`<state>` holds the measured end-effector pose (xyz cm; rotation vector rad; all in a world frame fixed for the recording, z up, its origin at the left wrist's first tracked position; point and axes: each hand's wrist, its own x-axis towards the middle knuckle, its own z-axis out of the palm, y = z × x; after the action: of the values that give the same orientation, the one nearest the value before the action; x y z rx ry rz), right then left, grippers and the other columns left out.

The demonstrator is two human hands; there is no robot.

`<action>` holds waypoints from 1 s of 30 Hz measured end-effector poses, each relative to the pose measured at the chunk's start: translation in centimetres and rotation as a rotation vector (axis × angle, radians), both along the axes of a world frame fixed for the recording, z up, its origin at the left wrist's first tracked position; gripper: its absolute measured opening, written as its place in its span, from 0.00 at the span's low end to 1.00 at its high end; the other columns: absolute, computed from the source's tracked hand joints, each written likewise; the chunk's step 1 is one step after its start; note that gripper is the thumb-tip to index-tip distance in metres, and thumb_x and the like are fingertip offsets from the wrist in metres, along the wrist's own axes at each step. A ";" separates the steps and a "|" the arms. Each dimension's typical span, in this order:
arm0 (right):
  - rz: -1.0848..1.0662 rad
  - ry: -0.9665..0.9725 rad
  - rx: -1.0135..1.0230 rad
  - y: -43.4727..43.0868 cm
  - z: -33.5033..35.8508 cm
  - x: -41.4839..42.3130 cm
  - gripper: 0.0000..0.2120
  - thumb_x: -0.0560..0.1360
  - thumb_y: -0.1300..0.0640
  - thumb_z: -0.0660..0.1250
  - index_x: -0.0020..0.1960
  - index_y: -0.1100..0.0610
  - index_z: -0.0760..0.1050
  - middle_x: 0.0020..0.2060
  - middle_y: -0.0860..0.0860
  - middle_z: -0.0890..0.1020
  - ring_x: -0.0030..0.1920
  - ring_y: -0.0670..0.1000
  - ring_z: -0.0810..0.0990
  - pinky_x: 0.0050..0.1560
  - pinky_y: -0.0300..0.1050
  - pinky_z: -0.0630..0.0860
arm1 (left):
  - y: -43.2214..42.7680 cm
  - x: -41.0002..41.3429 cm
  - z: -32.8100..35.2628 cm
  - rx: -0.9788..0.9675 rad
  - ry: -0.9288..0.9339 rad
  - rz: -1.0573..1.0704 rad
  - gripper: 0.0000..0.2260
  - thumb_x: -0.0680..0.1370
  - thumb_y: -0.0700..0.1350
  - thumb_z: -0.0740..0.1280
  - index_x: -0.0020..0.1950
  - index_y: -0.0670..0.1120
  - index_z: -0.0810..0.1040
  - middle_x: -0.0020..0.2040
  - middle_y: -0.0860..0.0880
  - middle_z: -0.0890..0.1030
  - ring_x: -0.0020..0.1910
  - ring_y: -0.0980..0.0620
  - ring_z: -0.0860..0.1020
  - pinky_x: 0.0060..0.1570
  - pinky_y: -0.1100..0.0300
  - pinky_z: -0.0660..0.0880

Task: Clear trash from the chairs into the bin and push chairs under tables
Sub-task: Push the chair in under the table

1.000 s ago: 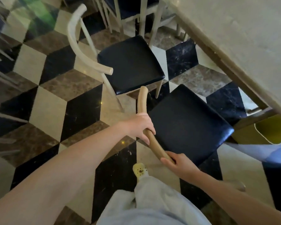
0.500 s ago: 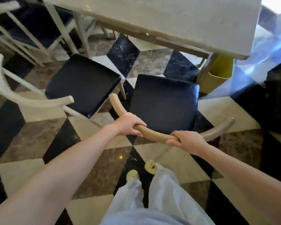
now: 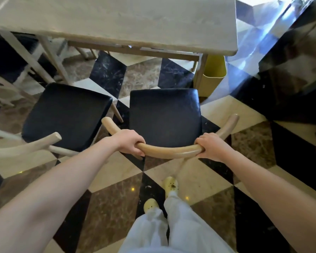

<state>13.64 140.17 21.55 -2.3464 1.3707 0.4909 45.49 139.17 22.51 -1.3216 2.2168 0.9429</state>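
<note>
You have the chair squared up to the counter — both hands on its back rail.

Left of your chair, a second chair stands pulled out too. Your left hand and right hand are each wrapped tight around the curved rail, spread wide so a push should run straight. Its seat looks bare, short of the counter edge — the yellow bin sits beyond its right corner.
</note>
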 end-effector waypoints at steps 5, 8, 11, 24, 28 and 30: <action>0.033 -0.033 -0.048 -1.6 -0.4 0.1 0.17 0.72 0.44 0.67 0.59 0.49 0.75 0.54 0.45 0.80 0.58 0.48 0.75 0.64 0.45 0.67 | -2.2 0.0 0.3 -0.022 -0.072 -0.058 0.15 0.74 0.57 0.68 0.57 0.53 0.79 0.46 0.57 0.79 0.46 0.55 0.78 0.42 0.63 0.71; 0.022 -0.072 -0.066 -3.4 -0.6 0.0 0.17 0.72 0.43 0.68 0.58 0.48 0.75 0.53 0.45 0.80 0.56 0.48 0.76 0.64 0.46 0.68 | -3.9 -0.2 0.5 -0.024 -0.087 -0.049 0.14 0.74 0.57 0.68 0.56 0.53 0.79 0.44 0.57 0.78 0.44 0.56 0.77 0.39 0.64 0.68; 0.004 -0.103 -0.071 -5.9 -0.8 -0.2 0.17 0.71 0.42 0.69 0.57 0.47 0.75 0.52 0.44 0.81 0.55 0.47 0.76 0.63 0.45 0.69 | -6.5 -0.3 1.2 -0.023 -0.094 -0.047 0.13 0.74 0.55 0.68 0.56 0.52 0.80 0.42 0.58 0.77 0.42 0.57 0.76 0.35 0.66 0.66; -0.011 -0.184 -0.092 -16.5 0.2 -0.5 0.18 0.73 0.45 0.68 0.60 0.50 0.75 0.55 0.46 0.80 0.57 0.47 0.75 0.62 0.42 0.67 | -17.9 -0.4 2.6 0.012 -0.125 -0.023 0.14 0.74 0.54 0.68 0.58 0.52 0.79 0.50 0.54 0.81 0.50 0.54 0.78 0.51 0.57 0.76; -0.031 -0.183 -0.105 -18.9 0.0 -0.1 0.18 0.73 0.44 0.68 0.59 0.49 0.74 0.55 0.46 0.80 0.56 0.47 0.75 0.61 0.42 0.68 | -20.9 0.1 2.7 0.004 -0.123 -0.022 0.14 0.74 0.53 0.69 0.59 0.52 0.79 0.50 0.54 0.82 0.49 0.54 0.78 0.52 0.57 0.76; -0.043 -0.188 -0.115 -20.0 -0.2 0.3 0.18 0.73 0.44 0.68 0.60 0.49 0.74 0.55 0.46 0.80 0.56 0.47 0.75 0.61 0.41 0.68 | -22.4 0.5 2.6 0.006 -0.118 -0.022 0.14 0.74 0.53 0.69 0.58 0.53 0.79 0.50 0.55 0.81 0.49 0.55 0.78 0.50 0.59 0.75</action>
<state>13.95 120.19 21.33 -2.3781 1.3903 0.1780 45.98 116.76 25.07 -1.3125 2.1335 0.8405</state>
